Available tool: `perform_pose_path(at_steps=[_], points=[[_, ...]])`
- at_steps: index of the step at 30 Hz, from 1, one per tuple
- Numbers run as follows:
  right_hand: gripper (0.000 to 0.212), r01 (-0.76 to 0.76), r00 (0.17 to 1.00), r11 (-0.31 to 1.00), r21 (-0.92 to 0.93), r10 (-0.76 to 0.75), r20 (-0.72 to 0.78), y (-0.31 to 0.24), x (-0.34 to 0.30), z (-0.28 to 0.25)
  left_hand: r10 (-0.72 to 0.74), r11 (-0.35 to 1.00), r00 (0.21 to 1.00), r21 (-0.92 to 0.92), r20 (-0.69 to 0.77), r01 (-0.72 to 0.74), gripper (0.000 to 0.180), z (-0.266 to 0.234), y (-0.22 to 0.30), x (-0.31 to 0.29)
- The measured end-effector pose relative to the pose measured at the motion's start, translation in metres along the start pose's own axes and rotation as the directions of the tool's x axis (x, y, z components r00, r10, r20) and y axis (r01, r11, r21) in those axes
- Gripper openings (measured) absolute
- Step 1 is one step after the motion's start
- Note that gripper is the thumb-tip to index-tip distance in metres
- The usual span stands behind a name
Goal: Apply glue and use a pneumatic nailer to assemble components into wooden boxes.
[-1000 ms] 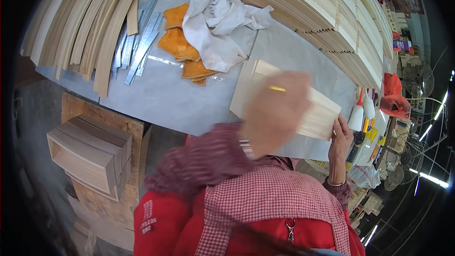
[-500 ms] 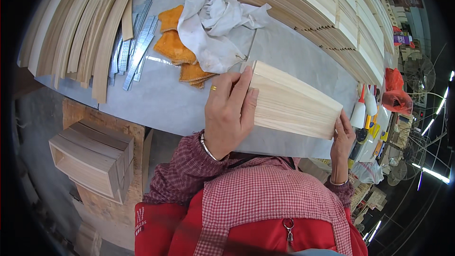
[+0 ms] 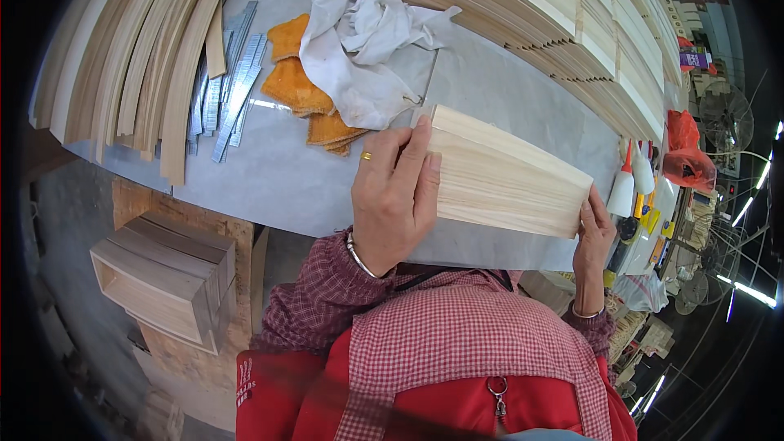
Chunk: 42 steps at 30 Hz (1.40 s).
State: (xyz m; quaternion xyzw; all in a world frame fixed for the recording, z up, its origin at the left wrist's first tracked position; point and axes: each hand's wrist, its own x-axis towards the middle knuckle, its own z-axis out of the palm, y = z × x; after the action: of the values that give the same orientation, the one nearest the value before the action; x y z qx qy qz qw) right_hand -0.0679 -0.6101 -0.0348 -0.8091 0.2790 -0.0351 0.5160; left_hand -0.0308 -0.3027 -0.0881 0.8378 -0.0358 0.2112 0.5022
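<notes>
A pale wooden board with visible grain is held up above the near edge of the grey table. My left hand grips its left end, with the thumb and fingers pressed along that edge. At the board's right end, my right hand has its fingers closed on the corner. Just beyond my left hand lies a crumpled white cloth, partly covering folded orange cloths.
Long wooden strips are stacked at the left, next to a bundle of metal staple strips. More stacked boards line the far side. White glue bottles stand at the right. Wooden box frames sit low at the left.
Almost nothing differs; the view has shifted slightly. Both hands keep the same hold on the board.
</notes>
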Motion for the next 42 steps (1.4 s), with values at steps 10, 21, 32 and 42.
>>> perform_pose_path(at_steps=[10,21,32,42], points=[[0.035,-0.04,0.998,0.999,-0.026,0.039,-0.045,0.007,0.003,-0.003,-0.035,0.999,0.998,0.035,0.061,0.033,0.03,-0.001,0.004,0.004],[0.029,0.043,0.994,0.999,0.023,-0.04,-0.101,0.005,-0.003,0.001,-0.02,0.998,0.992,0.063,0.126,0.012,0.03,-0.001,0.01,0.006],[0.029,0.065,0.993,0.997,-0.027,-0.068,-0.093,0.009,-0.001,-0.002,-0.071,0.994,0.985,0.088,0.16,0.058,0.031,-0.003,0.01,0.005],[0.029,0.085,0.994,0.987,-0.136,-0.094,-0.063,0.011,0.001,-0.007,-0.044,0.996,0.985,0.083,0.164,0.031,0.031,-0.003,0.01,0.006]])
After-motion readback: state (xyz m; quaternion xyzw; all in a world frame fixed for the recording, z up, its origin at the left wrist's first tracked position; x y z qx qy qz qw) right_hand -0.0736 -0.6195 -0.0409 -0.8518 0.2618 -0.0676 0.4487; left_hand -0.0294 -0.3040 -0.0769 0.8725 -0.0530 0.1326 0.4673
